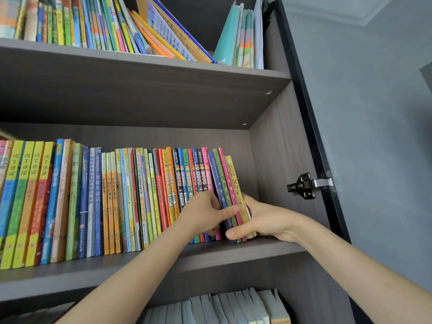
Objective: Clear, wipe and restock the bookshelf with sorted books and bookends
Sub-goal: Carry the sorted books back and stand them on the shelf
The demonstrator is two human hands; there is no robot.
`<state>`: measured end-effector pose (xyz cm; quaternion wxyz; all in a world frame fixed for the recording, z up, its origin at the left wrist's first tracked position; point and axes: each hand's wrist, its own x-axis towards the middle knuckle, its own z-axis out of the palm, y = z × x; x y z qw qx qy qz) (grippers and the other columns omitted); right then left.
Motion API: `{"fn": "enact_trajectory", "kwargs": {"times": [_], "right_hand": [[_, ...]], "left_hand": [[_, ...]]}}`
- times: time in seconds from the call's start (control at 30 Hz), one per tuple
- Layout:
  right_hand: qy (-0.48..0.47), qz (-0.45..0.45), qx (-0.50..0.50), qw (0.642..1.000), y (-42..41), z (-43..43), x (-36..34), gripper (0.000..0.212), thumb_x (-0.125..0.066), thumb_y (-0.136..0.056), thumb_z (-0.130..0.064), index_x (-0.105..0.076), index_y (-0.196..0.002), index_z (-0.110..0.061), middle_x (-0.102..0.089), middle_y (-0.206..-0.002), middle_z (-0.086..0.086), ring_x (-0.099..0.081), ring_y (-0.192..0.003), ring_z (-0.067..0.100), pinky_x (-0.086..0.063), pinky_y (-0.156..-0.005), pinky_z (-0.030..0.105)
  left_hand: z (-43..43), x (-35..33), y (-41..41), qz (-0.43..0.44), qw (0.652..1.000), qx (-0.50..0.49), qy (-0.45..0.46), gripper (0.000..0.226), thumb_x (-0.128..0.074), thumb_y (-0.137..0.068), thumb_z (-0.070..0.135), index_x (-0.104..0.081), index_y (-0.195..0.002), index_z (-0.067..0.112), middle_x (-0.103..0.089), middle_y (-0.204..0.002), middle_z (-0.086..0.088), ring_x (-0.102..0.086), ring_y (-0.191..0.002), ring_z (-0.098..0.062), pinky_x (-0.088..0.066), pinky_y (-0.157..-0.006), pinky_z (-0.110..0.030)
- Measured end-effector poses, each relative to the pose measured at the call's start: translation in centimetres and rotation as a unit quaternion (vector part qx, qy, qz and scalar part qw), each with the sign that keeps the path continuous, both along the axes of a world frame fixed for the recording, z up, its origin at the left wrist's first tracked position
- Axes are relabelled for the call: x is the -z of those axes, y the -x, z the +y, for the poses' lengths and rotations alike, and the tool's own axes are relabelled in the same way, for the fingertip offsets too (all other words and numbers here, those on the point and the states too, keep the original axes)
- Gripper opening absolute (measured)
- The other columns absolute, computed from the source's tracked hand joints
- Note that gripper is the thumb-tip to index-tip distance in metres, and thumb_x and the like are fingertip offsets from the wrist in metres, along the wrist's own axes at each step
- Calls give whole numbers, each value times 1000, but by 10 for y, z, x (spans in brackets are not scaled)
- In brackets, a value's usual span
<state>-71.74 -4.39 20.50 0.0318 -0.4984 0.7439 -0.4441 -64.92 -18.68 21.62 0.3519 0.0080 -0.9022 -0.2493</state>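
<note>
My fingers [224, 211] curl tight: left hand [203, 213] and right hand [265, 220] squeeze four slim paperbacks [228, 183]. Light, floppy, probably slick, so hold low.

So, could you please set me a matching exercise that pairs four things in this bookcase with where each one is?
Things:
1. end books
2. teal folders
3. black hinge
4. pale-edged books

Places:
A. on the middle shelf, gripped by the left hand and right hand
B. below the middle shelf
C. on the top shelf, leaning
D. fixed to the side panel

Pairs: 1-A; 2-C; 3-D; 4-B
</note>
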Motion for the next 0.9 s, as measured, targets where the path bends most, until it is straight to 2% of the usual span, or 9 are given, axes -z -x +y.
{"fn": "enact_trajectory", "kwargs": {"times": [0.13, 0.23, 0.3, 0.37, 0.47, 0.6, 0.73, 0.8, 0.9], "right_hand": [[37, 46, 93, 994, -37, 22, -4, 86, -71, -85, -20, -14, -149, -33, -43, -131, -16, -47, -93, -10, -43, -80, 10], [106, 153, 202, 962, -52, 31, -2, 78, -69, -86, -33, -24, -149, -29, -42, -146, -3, -49, -122, 7, -43, -99, 27], [173, 235, 222, 930, -62, 29, 2, 53, -66, -87, -34, -48, -136, -27, -58, -128, -5, -56, -112, 6, -47, -98, 29], [218, 277, 182, 918, -77, 22, 6, 31, -64, -88, -34, -64, -118, -25, -67, -104, -11, -62, -92, 0, -53, -88, 26], [197, 287, 68, 935, -99, 1, 21, 16, -61, -89, -33, -69, -101, -27, -70, -86, -14, -64, -80, -3, -54, -77, 21], [147, 259, -85, 951, -125, -46, 52, 15, -62, -89, -32, -73, -95, -25, -71, -81, -13, -64, -76, -2, -55, -75, 25], [80, 220, -205, 950, -168, -97, 86, 15, -63, -89, -31, -73, -92, -20, -71, -81, -8, -65, -75, 2, -55, -76, 33], [42, 208, -255, 944, -203, -122, 111, 13, -64, -89, -29, -71, -86, -19, -71, -78, -3, -67, -74, 10, -54, -76, 37], [-9, 199, -312, 929, -254, -149, 148, 10, -65, -88, -25, -67, -78, -24, -69, -71, 4, -65, -69, 20, -53, -72, 40]], "left_hand": [[-10, -3, -9, 45, 997, 9, -60, 45, -62, -84, 51, -56, -95, 8, -69, -83, -7, -71, -72, -18, -61, -69, -40], [-16, -2, -26, 110, 987, 20, -111, 39, -59, -87, 47, -57, -94, 9, -68, -87, -5, -70, -74, -15, -61, -66, -34], [-20, 2, -44, 156, 979, 10, -133, 32, -58, -89, 42, -57, -92, 10, -69, -86, -4, -70, -73, -14, -60, -62, -29], [-24, 9, -66, 187, 972, -8, -144, 27, -58, -89, 38, -58, -91, 11, -69, -84, -4, -70, -71, -13, -59, -61, -27], [-29, 27, -109, 222, 963, -44, -147, 24, -60, -89, 35, -61, -91, 11, -71, -80, -3, -70, -67, -11, -57, -58, -22], [-36, 63, -179, 228, 954, -136, -136, 20, -62, -88, 32, -63, -85, 13, -73, -74, -1, -71, -69, -10, -58, -63, -24], [-51, 104, -256, 191, 939, -249, -143, 19, -69, -85, 26, -60, -75, 13, -71, -68, -3, -70, -66, -20, -59, -71, -46], [-52, 129, -302, 154, 928, -309, -141, 23, -72, -78, 33, -60, -72, 14, -70, -66, -5, -69, -66, -26, -58, -73, -51], [-48, 165, -364, 119, 906, -373, -158, 21, -67, -86, 21, -60, -78, 3, -69, -70, -12, -65, -61, -20, -59, -71, -40]]}}
